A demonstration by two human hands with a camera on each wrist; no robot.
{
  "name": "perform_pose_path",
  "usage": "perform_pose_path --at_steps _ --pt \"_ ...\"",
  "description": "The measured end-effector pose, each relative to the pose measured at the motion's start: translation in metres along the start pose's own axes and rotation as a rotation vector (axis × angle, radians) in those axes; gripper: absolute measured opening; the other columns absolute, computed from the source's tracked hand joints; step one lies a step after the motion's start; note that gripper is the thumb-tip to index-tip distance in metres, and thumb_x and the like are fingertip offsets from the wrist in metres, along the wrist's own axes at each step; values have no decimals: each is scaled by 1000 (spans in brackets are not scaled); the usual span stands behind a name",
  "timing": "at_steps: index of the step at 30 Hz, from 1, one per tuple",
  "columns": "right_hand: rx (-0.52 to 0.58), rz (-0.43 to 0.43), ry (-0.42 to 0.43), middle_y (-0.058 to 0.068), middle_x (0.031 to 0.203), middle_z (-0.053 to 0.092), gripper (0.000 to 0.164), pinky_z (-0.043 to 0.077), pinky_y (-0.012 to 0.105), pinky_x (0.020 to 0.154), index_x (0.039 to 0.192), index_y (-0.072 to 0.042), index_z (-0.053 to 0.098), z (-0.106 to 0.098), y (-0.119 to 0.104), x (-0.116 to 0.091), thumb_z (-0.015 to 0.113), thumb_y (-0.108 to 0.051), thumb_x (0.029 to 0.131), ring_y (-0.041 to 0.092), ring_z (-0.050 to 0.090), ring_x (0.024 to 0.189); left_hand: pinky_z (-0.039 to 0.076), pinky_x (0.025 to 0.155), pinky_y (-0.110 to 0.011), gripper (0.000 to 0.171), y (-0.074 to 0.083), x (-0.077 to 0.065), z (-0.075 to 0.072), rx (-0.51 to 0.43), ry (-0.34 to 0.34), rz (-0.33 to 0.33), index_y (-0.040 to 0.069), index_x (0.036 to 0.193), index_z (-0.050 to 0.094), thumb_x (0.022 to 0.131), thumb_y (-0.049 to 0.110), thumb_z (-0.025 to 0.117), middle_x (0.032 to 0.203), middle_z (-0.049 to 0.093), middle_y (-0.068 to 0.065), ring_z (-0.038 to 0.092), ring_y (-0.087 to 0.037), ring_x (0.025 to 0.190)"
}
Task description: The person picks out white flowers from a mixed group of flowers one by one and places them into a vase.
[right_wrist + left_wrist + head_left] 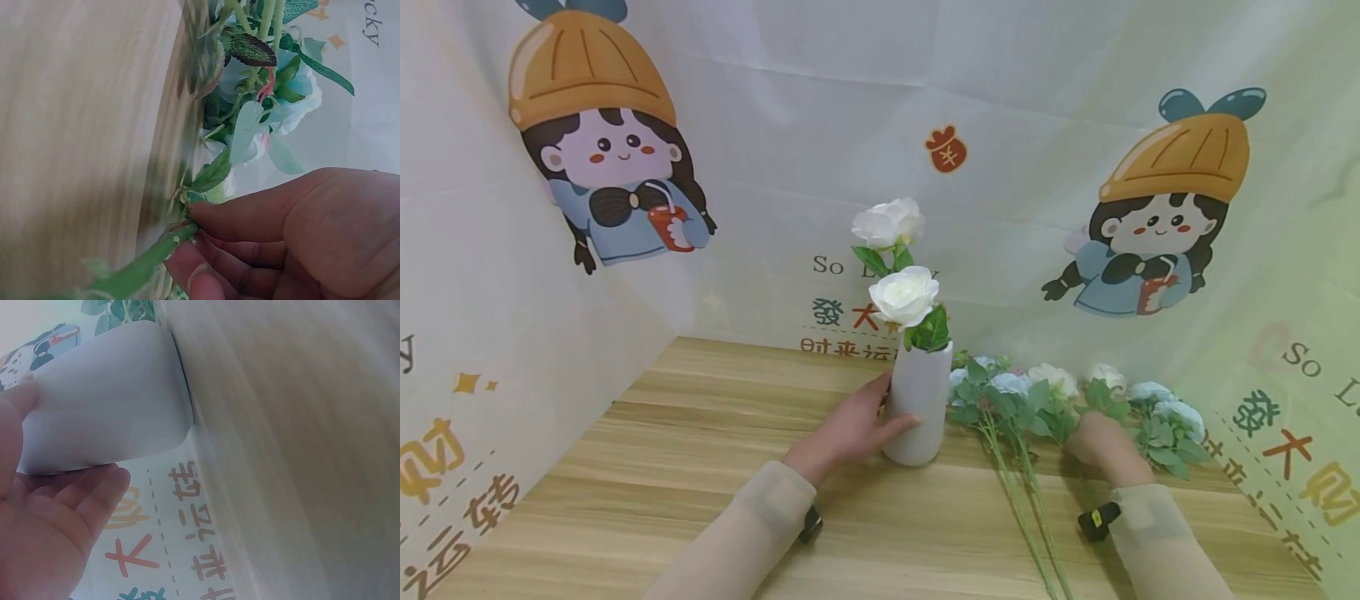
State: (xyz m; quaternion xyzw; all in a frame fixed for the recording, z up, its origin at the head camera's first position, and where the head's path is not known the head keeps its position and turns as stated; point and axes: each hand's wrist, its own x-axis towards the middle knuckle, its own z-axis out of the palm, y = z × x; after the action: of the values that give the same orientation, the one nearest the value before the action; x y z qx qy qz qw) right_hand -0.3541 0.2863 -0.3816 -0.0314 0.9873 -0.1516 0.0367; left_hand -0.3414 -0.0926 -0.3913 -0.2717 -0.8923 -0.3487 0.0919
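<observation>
A white vase stands upright on the table with two white artificial roses in it, one above the other. My left hand holds the vase from its left side, the thumb across its front. In the left wrist view, thumb and fingers lie on opposite sides of the vase. Among the flowers lying to the right of the vase is my right hand. Close up in the right wrist view, its thumb and fingers pinch a green flower stem. Leaves partly hide which bloom belongs to that stem.
Pale blue flowers with long stems lie right of the vase, the stems reaching toward the front edge. A white flower and more blue flowers lie near the back. A printed cloth hangs behind the wooden table.
</observation>
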Motion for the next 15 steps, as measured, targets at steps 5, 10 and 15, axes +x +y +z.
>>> perform_pose_path --at_steps 5,10,15 --pt "21 -17 11 1 56 40 31 38 29 48 57 -14 42 -3 -1 -2 50 2 83 16 38 49 44 103 -39 80 -1 1 0 -3 -5 5 4 151 30 95 50 63 142 47 -12 47 -18 123" --pt "63 -13 14 -3 48 40 34 39 27 44 54 -15 44 -6 -3 -4 52 1 83 12 37 41 43 104 -39 80 -2 2 1 -12 -10 0 4 151 28 95 50 63 143 46 -12 46 -17 123" --pt "63 -8 10 -5 45 35 40 37 25 41 52 -16 43 -10 -7 -5 50 0 88 8 32 37 43 104 -40 82 -2 1 1 -13 -5 -5 4 152 27 95 51 63 143 46 -12 47 -18 123"
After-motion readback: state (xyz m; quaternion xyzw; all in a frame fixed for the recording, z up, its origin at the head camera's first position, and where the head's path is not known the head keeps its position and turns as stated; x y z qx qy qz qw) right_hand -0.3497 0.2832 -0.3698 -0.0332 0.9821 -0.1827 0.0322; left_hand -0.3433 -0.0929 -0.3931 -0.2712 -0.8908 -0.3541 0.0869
